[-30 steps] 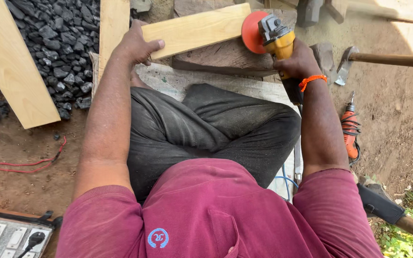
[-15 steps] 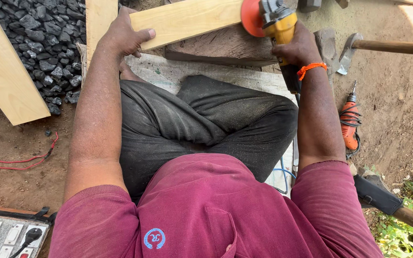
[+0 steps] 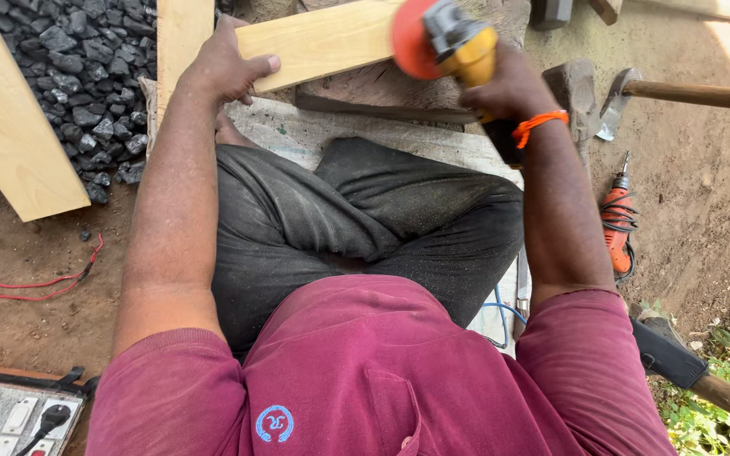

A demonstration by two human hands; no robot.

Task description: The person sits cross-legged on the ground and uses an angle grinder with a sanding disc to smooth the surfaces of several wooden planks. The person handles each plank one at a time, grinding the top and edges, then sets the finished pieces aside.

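I sit cross-legged on the ground. My left hand (image 3: 226,63) presses down on the near end of a pale wooden plank (image 3: 323,38) that lies across in front of me. My right hand (image 3: 513,84), with an orange band on the wrist, grips a yellow angle grinder (image 3: 458,51). Its orange disc (image 3: 411,38) sits against the plank's surface, right of my left hand. The far end of the plank runs out of view at the top.
Two more planks (image 3: 6,118) lie at the left beside a pile of dark gravel (image 3: 78,76). A hammer (image 3: 678,93) and an orange drill (image 3: 617,224) lie on the dirt at right. A switchboard (image 3: 10,414) sits bottom left, a red wire (image 3: 35,283) nearby.
The view has shifted so plank, hands and grinder sit higher in the frame. The grinder's disc has moved left along the plank, closer to my left hand.
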